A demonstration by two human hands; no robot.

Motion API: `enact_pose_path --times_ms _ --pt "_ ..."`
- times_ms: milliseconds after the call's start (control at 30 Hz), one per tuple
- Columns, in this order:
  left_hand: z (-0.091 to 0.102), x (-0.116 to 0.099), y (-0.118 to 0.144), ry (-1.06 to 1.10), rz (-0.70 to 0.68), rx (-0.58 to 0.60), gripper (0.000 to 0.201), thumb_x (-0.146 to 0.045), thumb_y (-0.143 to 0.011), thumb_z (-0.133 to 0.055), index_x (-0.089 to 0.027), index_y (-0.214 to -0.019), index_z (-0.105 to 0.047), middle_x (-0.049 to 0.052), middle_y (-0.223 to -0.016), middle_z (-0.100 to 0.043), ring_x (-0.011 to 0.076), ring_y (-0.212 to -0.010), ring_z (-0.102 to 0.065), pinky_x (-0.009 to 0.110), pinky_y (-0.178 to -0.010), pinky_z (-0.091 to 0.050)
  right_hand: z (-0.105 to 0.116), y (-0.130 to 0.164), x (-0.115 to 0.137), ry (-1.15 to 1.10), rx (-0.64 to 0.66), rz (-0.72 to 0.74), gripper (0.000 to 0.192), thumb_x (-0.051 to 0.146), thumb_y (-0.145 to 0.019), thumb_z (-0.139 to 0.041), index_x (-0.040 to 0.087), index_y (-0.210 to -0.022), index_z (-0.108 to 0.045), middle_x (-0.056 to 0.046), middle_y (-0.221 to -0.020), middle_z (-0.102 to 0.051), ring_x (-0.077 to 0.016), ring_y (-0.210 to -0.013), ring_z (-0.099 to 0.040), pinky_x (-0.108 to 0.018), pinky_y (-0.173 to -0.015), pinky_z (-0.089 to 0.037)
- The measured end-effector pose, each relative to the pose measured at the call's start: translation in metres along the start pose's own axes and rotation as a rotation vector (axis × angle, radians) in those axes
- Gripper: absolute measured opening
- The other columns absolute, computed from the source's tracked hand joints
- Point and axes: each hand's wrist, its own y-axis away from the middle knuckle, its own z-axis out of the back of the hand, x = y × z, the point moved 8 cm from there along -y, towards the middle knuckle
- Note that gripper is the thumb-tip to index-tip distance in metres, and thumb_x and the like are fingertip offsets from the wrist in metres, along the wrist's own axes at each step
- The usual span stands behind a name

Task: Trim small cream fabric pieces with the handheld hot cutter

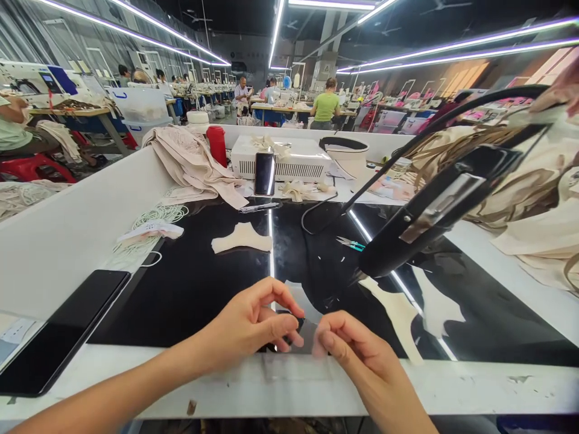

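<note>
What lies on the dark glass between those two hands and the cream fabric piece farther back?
Nothing visible. The left hand and right hand are pinching something small and dark at the near edge; only bare black table lies before the cream fabric piece.

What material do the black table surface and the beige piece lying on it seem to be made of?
Black table surface: probably glass or polished acrylic, glossy; it mirrors the ceiling lights as sharp lines. Beige piece: likely soft fabric, matte, with curved cut edges and no shine.
</note>
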Motion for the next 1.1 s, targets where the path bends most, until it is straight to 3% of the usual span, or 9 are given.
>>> enact_pose_path --times_ms 67,167,300,467,633,833,1100 --pt "-0.001 0.005 -0.008 0.041 0.087 -0.003 0.036 -0.039 -0.083 -0.079 -0.019 -0.105 -0.059 0.006 -0.105 -0.069 0.0161 -0.075 -0.072 0.027 -0.063 -0.057 -0.003 -0.007 0.003 0.02 0.001 0.022 0.041 0.06 -0.092 -0.058 0.023 -0.077 -0.066 0.0 -0.069 -0.063 -0.0155 -0.065 -0.054 -0.026 -0.062 -0.042" --pt "-0.003 0.009 -0.014 0.038 0.201 -0.003 0.031 -0.038 -0.082 -0.078 -0.016 -0.095 -0.061 0.002 -0.082 -0.069 0.0123 -0.062 -0.067 0.024 -0.059 -0.053 -0.003 -0.012 -0.001 -0.021 -0.056 0.031 0.035 0.058 -0.093 -0.058 0.023 -0.088 -0.064 0.002 -0.067 -0.061 -0.0152 -0.064 -0.056 -0.026 -0.063 -0.045" --pt "0.005 0.006 -0.021 -0.026 0.207 -0.073 0.025 -0.038 -0.085 -0.073 -0.015 -0.085 -0.061 0.0 -0.073 -0.067 0.0097 -0.053 -0.061 0.022 -0.053 -0.049 0.007 -0.009 -0.011 -0.08 -0.206 0.066 0.037 0.056 -0.091 -0.063 0.027 -0.113 -0.057 0.003 -0.075 -0.063 -0.0147 -0.063 -0.058 -0.026 -0.062 -0.049" --pt "0.017 0.006 -0.031 -0.173 0.15 -0.102 0.021 -0.038 -0.089 -0.066 -0.018 -0.09 -0.06 -0.002 -0.076 -0.065 0.0093 -0.053 -0.058 0.021 -0.048 -0.047 0.013 -0.009 -0.008 0.27 -0.263 0.21 0.018 0.041 -0.097 -0.06 0.027 -0.093 -0.071 -0.001 -0.08 -0.067 -0.016 -0.069 -0.064 -0.025 -0.066 -0.052" --pt "0.029 -0.006 -0.036 -0.569 0.035 -0.179 0.015 -0.037 -0.093 -0.063 -0.024 -0.099 -0.058 -0.005 -0.08 -0.063 0.011 -0.061 -0.057 0.022 -0.054 -0.042 0.006 -0.015 0.002 0.531 -0.276 0.461 0.018 0.03 -0.102 -0.053 0.027 -0.104 -0.071 -0.004 -0.095 -0.072 -0.0181 -0.084 -0.07 -0.026 -0.076 -0.055" --pt "0.02 -0.016 -0.038 -1.201 -0.197 -0.169 0.018 -0.033 -0.101 -0.053 -0.022 -0.087 -0.056 -0.003 -0.078 -0.063 0.014 -0.066 -0.056 0.028 -0.06 -0.031 -0.007 -0.017 -0.001 0.824 -0.299 0.579 0.026 0.03 -0.106 -0.044 0.025 -0.112 -0.069 -0.004 -0.09 -0.071 -0.0172 -0.078 -0.069 -0.027 -0.069 -0.052" --pt "0.019 -0.008 -0.038 -1.406 -0.16 -0.134 0.02 -0.031 -0.104 -0.049 -0.021 -0.088 -0.056 0.0 -0.084 -0.066 0.0167 -0.071 -0.061 0.03 -0.059 -0.03 -0.015 -0.018 -0.001 0.975 -0.33 0.602 0.027 0.031 -0.107 -0.044 0.024 -0.111 -0.069 -0.003 -0.087 -0.069 -0.0161 -0.075 -0.063 -0.026 -0.062 -0.045"
